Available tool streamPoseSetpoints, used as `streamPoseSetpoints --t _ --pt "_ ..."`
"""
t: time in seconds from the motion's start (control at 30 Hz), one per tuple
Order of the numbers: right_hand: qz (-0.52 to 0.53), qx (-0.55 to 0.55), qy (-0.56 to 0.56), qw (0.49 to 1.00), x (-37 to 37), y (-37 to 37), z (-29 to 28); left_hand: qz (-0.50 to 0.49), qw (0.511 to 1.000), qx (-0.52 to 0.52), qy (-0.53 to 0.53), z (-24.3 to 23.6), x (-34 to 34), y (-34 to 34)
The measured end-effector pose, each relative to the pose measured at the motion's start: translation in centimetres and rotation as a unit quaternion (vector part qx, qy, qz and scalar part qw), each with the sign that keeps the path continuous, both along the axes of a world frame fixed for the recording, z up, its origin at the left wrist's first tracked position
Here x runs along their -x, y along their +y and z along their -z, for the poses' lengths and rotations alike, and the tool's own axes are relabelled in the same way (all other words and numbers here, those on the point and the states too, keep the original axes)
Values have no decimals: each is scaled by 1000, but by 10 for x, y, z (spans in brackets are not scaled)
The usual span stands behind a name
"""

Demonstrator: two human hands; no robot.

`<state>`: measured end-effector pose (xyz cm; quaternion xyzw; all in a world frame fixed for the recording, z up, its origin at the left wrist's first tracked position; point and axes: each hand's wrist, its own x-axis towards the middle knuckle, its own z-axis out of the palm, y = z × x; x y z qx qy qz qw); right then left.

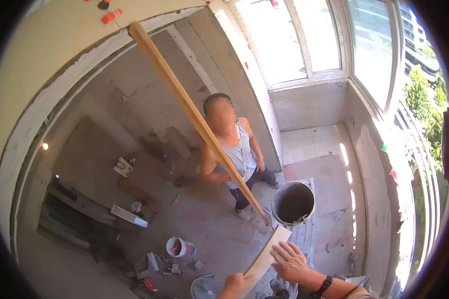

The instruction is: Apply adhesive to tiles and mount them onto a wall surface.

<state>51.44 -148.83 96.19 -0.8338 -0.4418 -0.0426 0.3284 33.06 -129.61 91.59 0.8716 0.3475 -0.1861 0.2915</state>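
A short pale wooden board [272,249] slants up from the lower edge. My left hand [234,284] grips its lower part from the left, fingers partly hidden. My right hand [289,260] lies on the board's upper part, fingers outstretched, a dark band at the wrist. Just beyond the board's tip is the foot of a long wooden beam [177,89], which leans diagonally up to the wall top. Behind that beam stands another person [234,149] in a grey tank top, looking upward.
A large dark bucket [292,202] stands beside the person. A white bucket [181,247], a fan [202,286] and scattered debris [149,266] are on the dusty floor [204,222]. Bright windows [366,55] and a low wall [304,104] bound the right side; a doorway frame [20,139] curves along the left.
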Motion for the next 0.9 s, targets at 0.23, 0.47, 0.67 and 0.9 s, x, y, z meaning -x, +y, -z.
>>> streamPoseSetpoints --t 0.23,0.47,0.67,0.9 --pt "-235 98 -103 961 -38 10 -13 47 996 -36 -71 -70 -20 -1" --pt "-101 63 -165 979 -80 5 -48 71 989 -69 -107 -91 -28 5" --pt "-178 54 -113 976 -19 29 -68 63 985 -80 -138 -110 -27 3" --pt "-122 -13 -108 987 -57 22 -89 9 989 -119 -86 -130 11 -11"
